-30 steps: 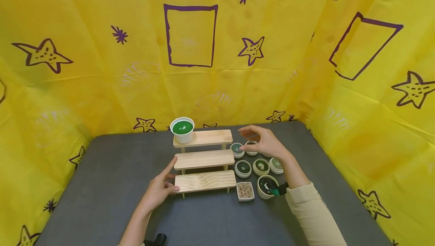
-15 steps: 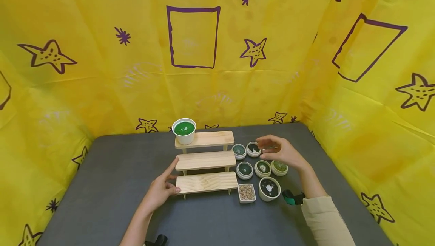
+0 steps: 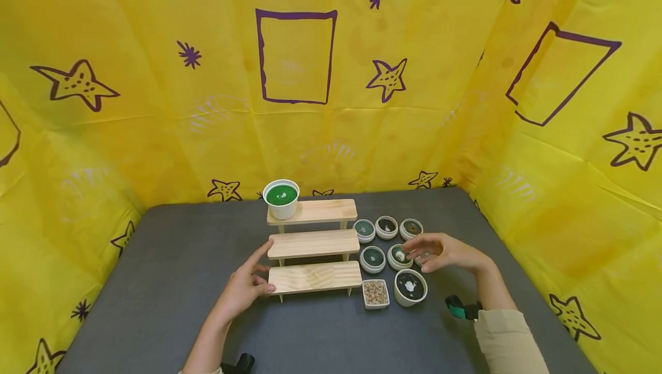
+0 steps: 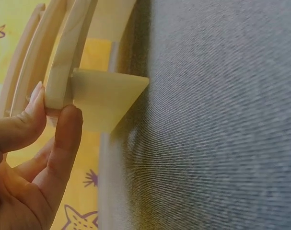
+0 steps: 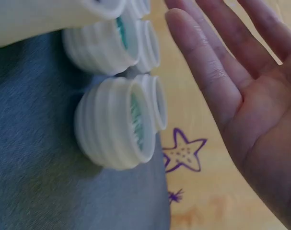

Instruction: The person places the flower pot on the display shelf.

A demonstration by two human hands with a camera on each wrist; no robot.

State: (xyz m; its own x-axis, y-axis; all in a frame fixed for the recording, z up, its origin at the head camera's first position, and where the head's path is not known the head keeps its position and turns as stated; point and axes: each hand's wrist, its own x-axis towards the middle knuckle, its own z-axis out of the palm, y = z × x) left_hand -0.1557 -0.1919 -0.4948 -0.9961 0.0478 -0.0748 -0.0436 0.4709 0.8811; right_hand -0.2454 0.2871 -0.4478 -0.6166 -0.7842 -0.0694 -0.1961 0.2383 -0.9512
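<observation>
A three-step wooden display stand (image 3: pixel 314 276) is at mid-table. My left hand (image 3: pixel 243 288) is at its left end; in the left wrist view, thumb and fingers (image 4: pixel 66 129) pinch the end of the lowest step (image 4: pixel 64 57). A white cup of green filling (image 3: pixel 282 196) sits at the left of the top step. My right hand (image 3: pixel 450 252) hovers with nothing held over the right side of a group of small white ribbed jars (image 5: pixel 114 124), fingers loosely bent. It partly hides a green-filled jar (image 3: pixel 400 256) and another jar.
Further jars with teal (image 3: pixel 364 229), dark (image 3: pixel 386 227) and brown (image 3: pixel 411 228) contents stand right of the stand. Nearer are a larger cup with dark contents (image 3: pixel 410 288) and a square dish of beige bits (image 3: pixel 375 293). Yellow patterned cloth (image 3: pixel 310 150) walls the grey table (image 3: pixel 170 282).
My right hand has moved right and toward the front, from the back jars to the right-hand ones, uncovering the back row. My left hand stays at the stand.
</observation>
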